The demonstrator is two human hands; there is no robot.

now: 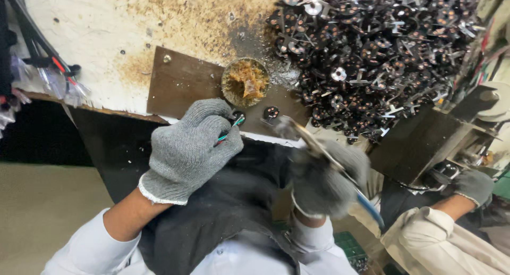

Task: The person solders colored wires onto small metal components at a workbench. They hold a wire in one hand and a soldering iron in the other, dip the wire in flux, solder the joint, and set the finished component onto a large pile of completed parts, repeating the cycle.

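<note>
Grey knitted gloves are worn on both hands. The left hand (187, 150) is curled shut, and a small round black part (237, 116) with thin red and green wires (227, 134) is pinched at its fingertips, just over the near edge of a brown plate (180, 81) fixed to the stained white bench (101, 25). The right hand (325, 176) is blurred — it is closed around a slim tool with a blue handle (369, 206), whose metal tip (289, 125) is pointed toward a second small round part (271, 112) lying on the plate, just beside the one held. Whether tip and part touch cannot be told.

Beyond the two parts, a shallow round tin of brownish paste (245, 82) is set on the plate. To its right, a large heap of similar dark round parts with metal tabs (377, 57) is spread over the bench. At the far right, another person's gloved hand (474, 186) is seen beside a dark metal fixture (425, 142) — well apart from the work.
</note>
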